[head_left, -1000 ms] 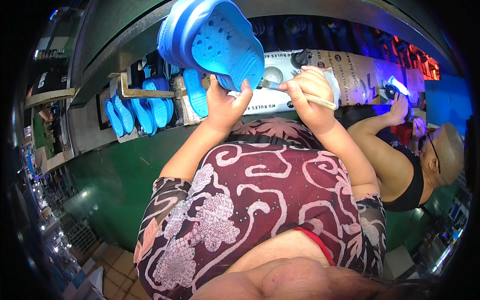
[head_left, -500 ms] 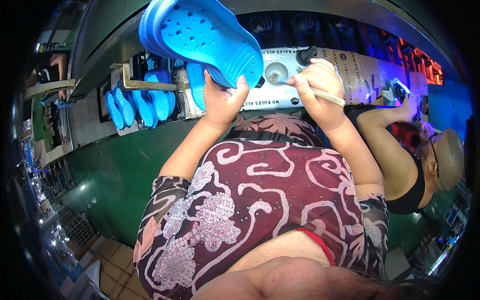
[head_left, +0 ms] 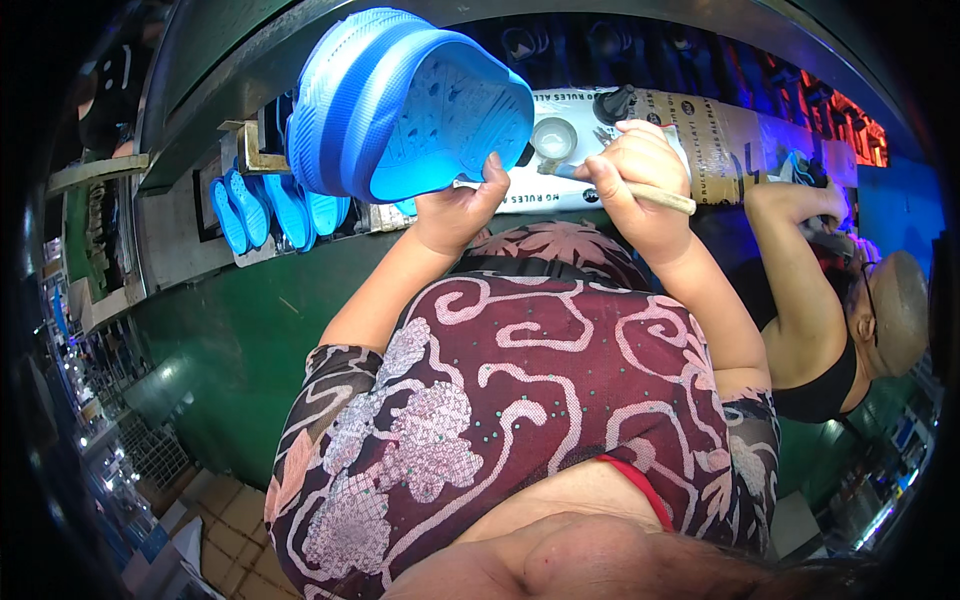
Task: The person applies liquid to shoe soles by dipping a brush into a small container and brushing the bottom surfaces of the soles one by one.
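My left hand [head_left: 458, 208] is closed on the near edge of a blue foam shoe sole [head_left: 345, 130], its thumb along the rim. The sole is tilted, so its thick ridged side wall and the hollow inside with small dimples show. In my right hand [head_left: 645, 185] is a brush [head_left: 665, 196] with a pale wooden handle, gripped between thumb and fingers. Its bristles point left, just short of a small round bowl [head_left: 553, 138] on the bench. The brush and the sole are apart.
More blue soles [head_left: 240, 210] lie in a row on the left of the bench. A black object [head_left: 615, 103] stands behind the bowl on a printed white sheet [head_left: 565, 200]. At right, another person [head_left: 800, 270] works near a line of dark shoe shapes lit red and blue.
The sole has been lowered and tipped, so its ridged side wall and hollow now show instead of its flat dimpled face. My right hand with the brush has barely moved.
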A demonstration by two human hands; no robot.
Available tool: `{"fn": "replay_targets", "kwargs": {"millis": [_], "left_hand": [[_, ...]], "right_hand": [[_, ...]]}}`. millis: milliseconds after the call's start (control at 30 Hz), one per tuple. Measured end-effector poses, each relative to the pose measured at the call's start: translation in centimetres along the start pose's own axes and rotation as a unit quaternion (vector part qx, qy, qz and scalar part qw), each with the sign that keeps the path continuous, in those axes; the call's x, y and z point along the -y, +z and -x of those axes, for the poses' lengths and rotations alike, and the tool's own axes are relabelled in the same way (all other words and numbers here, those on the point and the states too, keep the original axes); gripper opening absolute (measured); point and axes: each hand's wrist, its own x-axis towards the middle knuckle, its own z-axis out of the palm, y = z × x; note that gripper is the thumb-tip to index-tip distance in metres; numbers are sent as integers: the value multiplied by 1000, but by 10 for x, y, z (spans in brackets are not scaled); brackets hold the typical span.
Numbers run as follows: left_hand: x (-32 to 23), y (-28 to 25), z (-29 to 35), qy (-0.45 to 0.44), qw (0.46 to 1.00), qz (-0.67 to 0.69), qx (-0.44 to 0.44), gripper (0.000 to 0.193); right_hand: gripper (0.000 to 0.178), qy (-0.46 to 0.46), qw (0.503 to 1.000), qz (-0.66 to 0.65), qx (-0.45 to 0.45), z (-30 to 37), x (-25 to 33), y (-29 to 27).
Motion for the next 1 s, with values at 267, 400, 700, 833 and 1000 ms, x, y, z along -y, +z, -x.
{"fn": "replay_targets", "kwargs": {"millis": [267,400,700,833,1000], "left_hand": [[-6,2,-11,24,1000,-18,-2,33],[0,4,-12,67,997,-5,-40,33],[0,-5,-13,55,995,-66,59,57],[-1,-3,-18,64,995,-46,55,56],[6,-3,-12,65,994,-79,38,57]], "right_hand": [[17,-48,998,-9,-39,-11,7,10],[17,-63,998,-3,-30,-12,11,7],[20,-61,997,2,-53,-19,3,11],[20,-45,997,43,-42,-16,4,9],[24,-2,998,45,-54,-12,-2,3]]}}
